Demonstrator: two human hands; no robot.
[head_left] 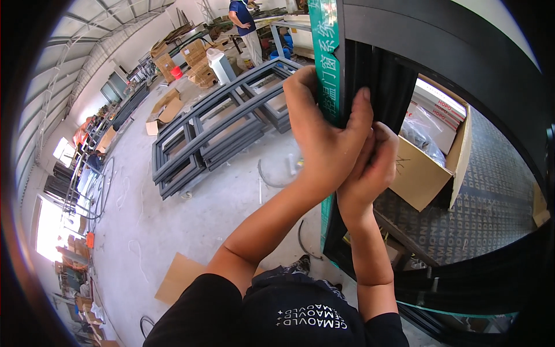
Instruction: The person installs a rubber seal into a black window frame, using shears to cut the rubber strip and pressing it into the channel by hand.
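A dark grey window frame [442, 26] stands upright close in front of me, with a strip of green printed protective tape [326, 52] down its left edge. My left hand [324, 136] is wrapped round that taped edge, its fingers passing behind and its thumb lying up along the inner side. Just right of it and partly overlapped by it, my right hand [373, 168] is closed, fingers curled against the black inner channel [378, 75] of the frame. Whatever the right fingertips pinch is hidden.
Through the frame shows an open cardboard box [425, 179] with packages and plastic bags, on a dark patterned board [485, 191]. Stacked grey window frames [231, 124] lie on the floor ahead left. A person [245, 26] stands at the back. Flat cardboard [179, 277] lies lower left.
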